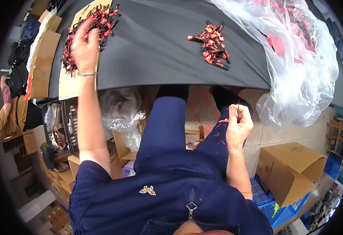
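My left hand (84,49) is stretched out over a big pile of small black-and-red pieces (108,24) at the far left. Its fingers are apart, and I see nothing held in them. The pile lies on a flat cardboard sheet (69,91). Above my right thigh, my right hand (238,127) is closed around a thin dark pointed tool (238,105); most of it is hidden by the fingers. An orange-red scrap (223,120) shows beside that hand. A smaller pile of black-and-red pieces (214,45) sits right of the middle on the black-covered table (152,47).
A clear plastic bag (292,78) with red and black contents drapes over the table's right edge. Red scraps (218,135) dot my trouser leg and the floor. An open carton (287,166) stands on a blue crate (263,192) at right. Another person (17,111) is at far left.
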`<state>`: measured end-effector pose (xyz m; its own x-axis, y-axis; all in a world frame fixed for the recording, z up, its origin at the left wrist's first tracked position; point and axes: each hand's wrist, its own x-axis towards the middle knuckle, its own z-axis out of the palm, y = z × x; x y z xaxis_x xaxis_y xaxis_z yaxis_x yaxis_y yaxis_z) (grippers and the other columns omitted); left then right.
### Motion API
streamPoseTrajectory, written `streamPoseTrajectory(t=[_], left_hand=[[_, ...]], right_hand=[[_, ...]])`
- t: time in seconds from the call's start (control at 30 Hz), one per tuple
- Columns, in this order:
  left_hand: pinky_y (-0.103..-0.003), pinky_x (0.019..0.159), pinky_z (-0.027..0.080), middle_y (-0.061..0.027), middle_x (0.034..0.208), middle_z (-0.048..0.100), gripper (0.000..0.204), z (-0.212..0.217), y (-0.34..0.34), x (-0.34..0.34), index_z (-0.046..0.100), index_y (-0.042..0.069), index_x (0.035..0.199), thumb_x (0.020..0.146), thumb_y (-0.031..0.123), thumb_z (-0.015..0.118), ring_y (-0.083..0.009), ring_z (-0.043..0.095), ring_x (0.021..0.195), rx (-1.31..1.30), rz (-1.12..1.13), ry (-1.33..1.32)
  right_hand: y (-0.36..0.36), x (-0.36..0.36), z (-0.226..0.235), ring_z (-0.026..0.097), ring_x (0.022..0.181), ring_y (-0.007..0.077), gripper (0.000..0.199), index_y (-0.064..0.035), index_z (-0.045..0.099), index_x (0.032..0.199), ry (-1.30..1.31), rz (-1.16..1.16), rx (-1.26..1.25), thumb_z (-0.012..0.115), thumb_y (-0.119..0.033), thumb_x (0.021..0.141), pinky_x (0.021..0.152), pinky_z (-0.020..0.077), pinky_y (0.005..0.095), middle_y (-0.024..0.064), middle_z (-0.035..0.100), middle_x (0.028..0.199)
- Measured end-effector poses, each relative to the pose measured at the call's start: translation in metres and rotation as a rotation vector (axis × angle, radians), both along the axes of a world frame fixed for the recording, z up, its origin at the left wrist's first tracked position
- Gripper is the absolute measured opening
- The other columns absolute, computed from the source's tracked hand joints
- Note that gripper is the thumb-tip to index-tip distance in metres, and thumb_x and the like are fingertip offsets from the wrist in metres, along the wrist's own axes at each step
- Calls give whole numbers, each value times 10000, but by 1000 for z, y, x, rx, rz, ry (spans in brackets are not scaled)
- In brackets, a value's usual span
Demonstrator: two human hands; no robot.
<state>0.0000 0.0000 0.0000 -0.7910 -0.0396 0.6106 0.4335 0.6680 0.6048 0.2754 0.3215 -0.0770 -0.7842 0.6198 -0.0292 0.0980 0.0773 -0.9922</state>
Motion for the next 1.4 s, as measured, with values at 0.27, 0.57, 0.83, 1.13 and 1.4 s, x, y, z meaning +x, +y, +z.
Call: streamPoseTrajectory(t=[0.27, 0.57, 0.83, 1.13, 1.4], left_hand=[[-355, 837, 473, -95, 954, 665, 199, -60, 175, 24, 680, 77, 951, 754, 107, 680, -261, 608, 915, -411, -507, 150], [-230, 657, 471, -38, 799, 668, 160, -42, 169, 37, 694, 37, 924, 815, 152, 669, -94, 599, 702, -125, -358, -366], [-182, 606, 452, -21, 749, 627, 174, -20, 157, 109, 649, -5, 952, 832, 120, 655, -51, 551, 639, 610, -618, -1067], [-213, 625, 439, -25, 741, 625, 151, -3, 168, 180, 664, -18, 898, 804, 98, 653, -72, 527, 645, 604, -786, -1124], [-207, 610, 430, -25, 740, 627, 138, -7, 173, 192, 665, -15, 890, 810, 95, 643, -66, 524, 639, 620, -811, -1165]], right_hand=[[13, -11, -1, 367, 568, 10, 149, -24, 569, 811, -35, 31, -6, 644, -132, 883, 508, 303, 176, -65, 481, 649], [22, -11, -4, 405, 592, 16, 112, -18, 579, 858, -64, 48, -16, 649, -104, 873, 532, 340, 183, -49, 516, 685], [4, -27, 34, 609, 768, 114, 371, -7, 578, 1100, 46, 116, 108, 741, -96, 779, 719, 493, 240, 74, 641, 866], [-1, -14, 38, 575, 616, 172, 237, -33, 638, 881, 316, 90, 716, 776, -117, 708, 535, 459, 282, 60, 627, 713], [3, 9, 40, 574, 606, 176, 174, -27, 640, 826, 254, 92, 513, 763, -96, 724, 533, 456, 288, 61, 628, 704]])
